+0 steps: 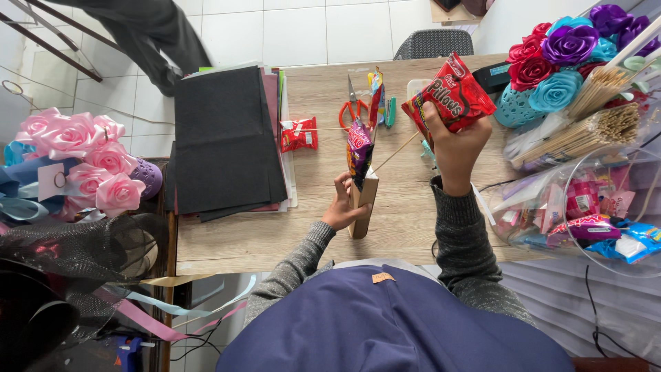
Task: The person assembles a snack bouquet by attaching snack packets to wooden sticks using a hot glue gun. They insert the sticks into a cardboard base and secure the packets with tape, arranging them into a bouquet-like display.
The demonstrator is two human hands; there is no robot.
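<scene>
- Snack packet (pixel 456 96), red and puffed, sits high in our right hand (pixel 460 148), whose fingers are closed round its lower edge above the wooden table (pixel 403 220).
- We see a thin wooden stick (pixel 396 152) running down from that packet toward the block.
- Black paper sheets (pixel 224 141) lie stacked on the table's left part, well apart from our hands.
- Our left hand (pixel 341 210) grips a brown cardboard block (pixel 363 207) standing upright on the table.
- We see a purple packet (pixel 359 153) rising from the block's top.
- Another small red packet (pixel 299 134) lies flat beside the paper.
- Orange-handled scissors (pixel 352 107) rest further back.
</scene>
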